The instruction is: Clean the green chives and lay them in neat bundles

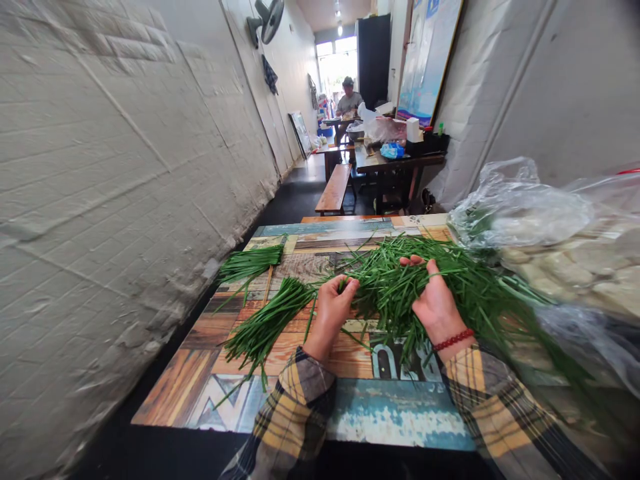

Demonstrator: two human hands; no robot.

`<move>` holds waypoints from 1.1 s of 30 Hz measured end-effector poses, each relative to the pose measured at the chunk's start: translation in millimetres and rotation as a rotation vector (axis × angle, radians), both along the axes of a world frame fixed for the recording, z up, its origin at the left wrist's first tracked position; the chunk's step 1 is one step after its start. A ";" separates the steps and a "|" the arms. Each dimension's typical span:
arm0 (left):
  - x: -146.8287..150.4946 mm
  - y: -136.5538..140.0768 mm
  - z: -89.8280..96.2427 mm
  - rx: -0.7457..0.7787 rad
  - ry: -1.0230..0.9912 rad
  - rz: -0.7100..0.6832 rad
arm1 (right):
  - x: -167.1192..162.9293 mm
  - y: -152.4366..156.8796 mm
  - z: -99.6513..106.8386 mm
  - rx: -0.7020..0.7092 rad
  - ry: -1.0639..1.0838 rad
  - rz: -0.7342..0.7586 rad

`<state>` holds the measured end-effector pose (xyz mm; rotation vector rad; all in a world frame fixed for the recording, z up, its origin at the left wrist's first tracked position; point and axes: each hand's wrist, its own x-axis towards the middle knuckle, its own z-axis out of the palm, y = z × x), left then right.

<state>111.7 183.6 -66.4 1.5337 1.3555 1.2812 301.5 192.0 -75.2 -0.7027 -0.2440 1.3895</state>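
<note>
A loose heap of green garlic chives [390,277] spreads over the middle and right of the patterned table [400,417]. My left hand [331,310] is closed at the heap's left edge, with a bit of green chive showing between thumb and fingers. My right hand [440,303], a red bead bracelet at its wrist, lies in the heap. Its thumb points up, apart from the fingers, whose tips show above the leaves; the rest of them is hidden. Left of my hands lie a neat bundle of chives [270,320] and, farther back, a second bundle [253,262].
Clear plastic bags [530,207] with pale pieces [575,267] stand at the table's right. A thin brown stick or strip [269,285] lies between the bundles. A white wall [125,200] runs along the left. Beyond are a bench [335,189], a cluttered table [395,160] and a seated person [349,101].
</note>
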 end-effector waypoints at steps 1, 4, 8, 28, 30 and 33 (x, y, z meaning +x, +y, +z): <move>-0.5 0.3 -0.3 -0.004 -0.021 0.015 | 1.8 0.0 0.5 0.005 0.023 0.011; -1.2 1.3 -1.4 -0.008 -0.044 0.060 | 3.8 -0.3 2.2 0.032 0.085 0.043; -0.1 1.7 -2.0 0.031 0.024 0.111 | 2.0 -1.2 5.7 0.074 0.121 0.073; 16.1 -6.8 -6.6 -0.037 0.115 -0.183 | -14.6 -8.6 9.0 0.147 0.020 0.220; 13.1 -5.2 -5.6 -0.105 0.041 -0.188 | -9.8 -7.6 9.8 0.135 0.028 0.162; 10.6 -5.1 -3.9 -0.150 0.001 -0.188 | -3.1 -5.5 9.6 0.130 0.042 0.087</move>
